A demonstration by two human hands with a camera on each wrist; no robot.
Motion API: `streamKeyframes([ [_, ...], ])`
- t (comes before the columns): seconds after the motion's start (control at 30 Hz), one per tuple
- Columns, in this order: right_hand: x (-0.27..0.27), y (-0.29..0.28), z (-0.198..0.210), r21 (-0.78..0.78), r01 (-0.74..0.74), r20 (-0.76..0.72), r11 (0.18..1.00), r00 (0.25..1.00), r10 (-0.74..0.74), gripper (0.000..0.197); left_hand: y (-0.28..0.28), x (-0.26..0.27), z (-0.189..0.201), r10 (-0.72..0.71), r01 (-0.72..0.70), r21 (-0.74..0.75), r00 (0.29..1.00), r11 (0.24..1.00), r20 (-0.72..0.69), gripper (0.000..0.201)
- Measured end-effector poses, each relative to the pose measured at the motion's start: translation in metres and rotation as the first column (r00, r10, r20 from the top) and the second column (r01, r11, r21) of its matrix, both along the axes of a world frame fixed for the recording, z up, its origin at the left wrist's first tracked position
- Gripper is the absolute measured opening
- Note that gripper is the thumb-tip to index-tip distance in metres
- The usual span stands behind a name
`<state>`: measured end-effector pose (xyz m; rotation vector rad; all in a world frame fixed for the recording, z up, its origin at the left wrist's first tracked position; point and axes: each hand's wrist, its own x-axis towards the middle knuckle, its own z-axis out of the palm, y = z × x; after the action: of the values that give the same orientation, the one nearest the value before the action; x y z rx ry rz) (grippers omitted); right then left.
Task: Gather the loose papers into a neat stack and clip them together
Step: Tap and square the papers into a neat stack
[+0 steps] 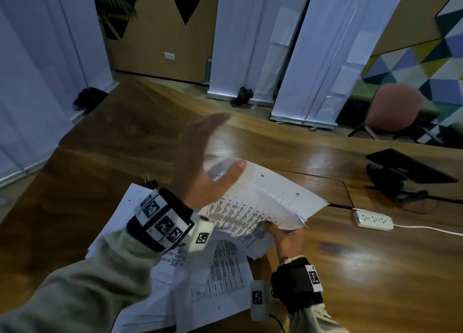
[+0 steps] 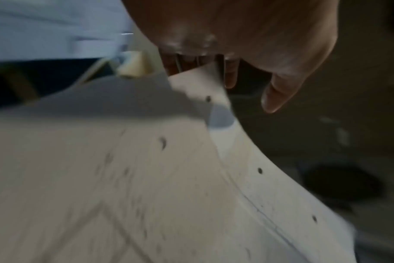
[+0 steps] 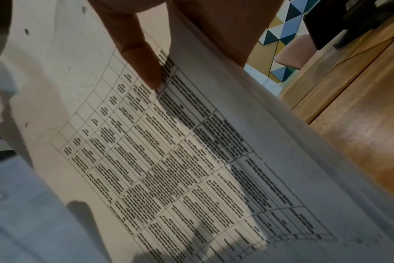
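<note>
My right hand grips the near right corner of a lifted bundle of printed papers. In the right wrist view its thumb presses on the top sheet, a printed table, and the fingers are hidden underneath. My left hand is raised at the bundle's far left corner, blurred, with straight fingers and nothing gripped. The left wrist view shows the fingers hanging just over the paper's edge. More loose sheets lie spread on the wooden table. A small dark clip sits at their far left edge.
A white power strip with its cable lies to the right. Behind it a black device stands on a mount. A pink chair and white roll-up banners stand beyond the table. A hatch is cut into the tabletop.
</note>
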<state>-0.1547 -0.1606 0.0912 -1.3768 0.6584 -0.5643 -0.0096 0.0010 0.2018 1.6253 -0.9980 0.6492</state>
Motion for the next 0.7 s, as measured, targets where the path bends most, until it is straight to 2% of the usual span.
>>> streamKeyframes([
  [0.03, 0.000, -0.001, -0.001, -0.002, 0.005, 0.001, 1.000, 1.000, -0.005, 0.041, -0.002, -0.002, 0.006, 0.050, -0.069, 0.103, 0.983, 0.992, 0.174, 0.061],
  [0.07, 0.001, -0.002, -0.003, -0.008, 0.012, -0.002, 1.000, 1.000, -0.012, 0.042, -0.005, -0.006, 0.009, 0.063, -0.125, 0.214, 0.959, 0.969, 0.276, 0.059],
  [0.1, 0.001, -0.003, -0.004, -0.015, 0.017, -0.009, 1.000, 1.000, -0.018, 0.043, -0.008, -0.011, 0.008, 0.048, -0.157, 0.334, 0.948, 0.929, 0.314, 0.056],
  [0.17, 0.003, -0.004, -0.006, -0.025, 0.017, -0.026, 1.000, 1.000, -0.017, 0.042, -0.011, -0.020, -0.004, -0.027, -0.143, 0.545, 0.956, 0.826, 0.291, 0.048],
  [0.23, 0.003, -0.002, -0.003, -0.026, 0.001, -0.027, 1.000, 1.000, -0.002, 0.045, -0.010, -0.025, -0.017, -0.072, -0.097, 0.638, 0.970, 0.764, 0.234, 0.049],
  [0.47, 0.006, -0.001, 0.003, -0.028, -0.007, 0.009, 1.000, 1.000, 0.007, 0.045, -0.009, -0.024, -0.037, -0.139, -0.074, 0.707, 0.961, 0.703, 0.239, 0.049],
  [0.57, 0.006, -0.002, 0.000, 0.002, -0.011, 0.007, 1.000, 1.000, 0.011, 0.045, -0.008, -0.025, -0.042, -0.110, -0.074, 0.684, 0.969, 0.726, 0.222, 0.060],
  [0.7, 0.005, -0.003, -0.003, -0.031, -0.031, 0.002, 0.999, 1.000, 0.031, 0.040, -0.008, -0.029, -0.047, -0.133, -0.060, 0.598, 0.952, 0.799, 0.274, 0.045],
])
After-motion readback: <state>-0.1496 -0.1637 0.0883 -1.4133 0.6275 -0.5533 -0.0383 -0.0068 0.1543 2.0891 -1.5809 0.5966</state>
